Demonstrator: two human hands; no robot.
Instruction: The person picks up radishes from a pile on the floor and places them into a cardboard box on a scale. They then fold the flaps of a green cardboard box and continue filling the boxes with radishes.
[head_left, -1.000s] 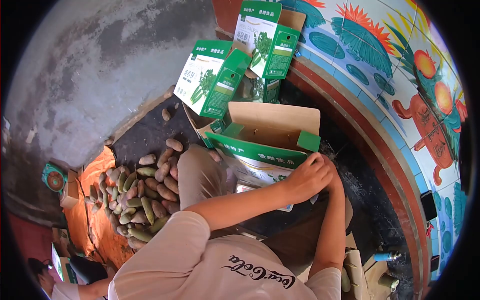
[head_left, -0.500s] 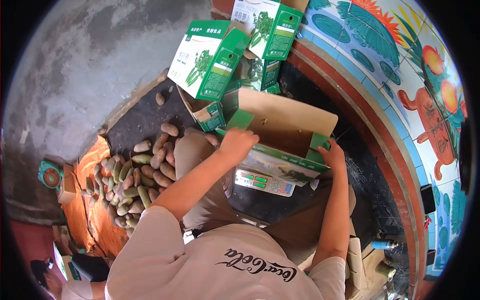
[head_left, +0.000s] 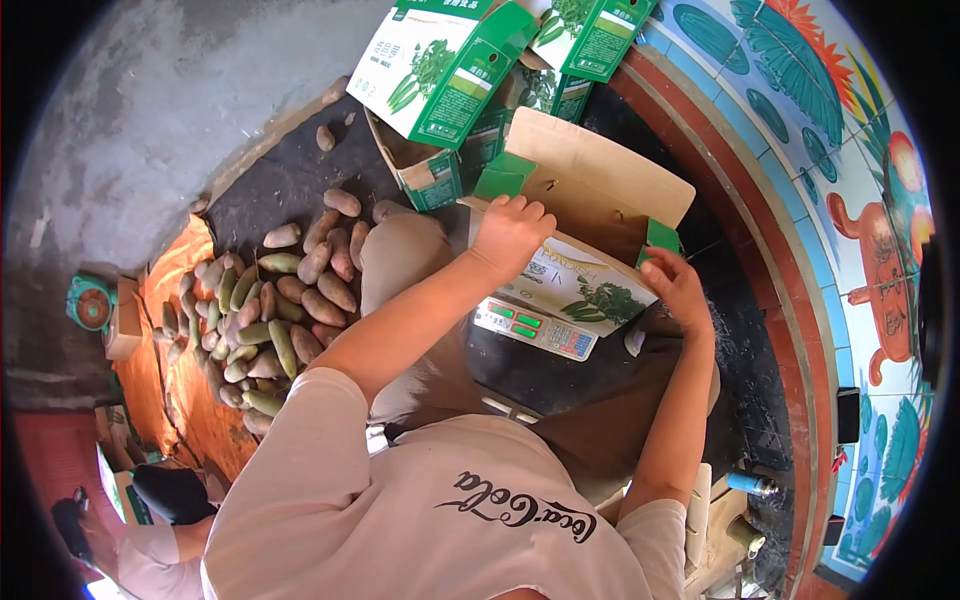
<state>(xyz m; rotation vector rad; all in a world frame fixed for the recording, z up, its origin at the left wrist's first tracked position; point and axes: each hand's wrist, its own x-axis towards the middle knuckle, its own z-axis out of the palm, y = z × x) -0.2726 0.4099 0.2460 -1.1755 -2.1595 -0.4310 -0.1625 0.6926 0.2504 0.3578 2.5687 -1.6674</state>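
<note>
An open cardboard box (head_left: 575, 285) with a white and green printed front stands between my knees, its tall back flap raised. My left hand (head_left: 512, 232) has its fingers curled over the box's upper left front edge. At the upper right corner, my right hand (head_left: 675, 287) grips the box's edge beside a green side flap (head_left: 661, 240). Just in front of the box, nearer to me, is a digital scale (head_left: 535, 328) with lit green displays and a keypad. The inside of the box is mostly hidden by its front panel.
Many red and green radishes (head_left: 265, 330) lie on the dark floor and an orange sheet (head_left: 150, 370) at left. Green and white boxes (head_left: 425, 75) are stacked ahead. A co-worker (head_left: 160, 550) is at lower left. A blue bottle (head_left: 750, 483) stands right, near the curved ledge.
The box's front panel has come up and tilted toward me, showing its printed face. My left hand has moved up and right along the edge. The whole view has shifted slightly.
</note>
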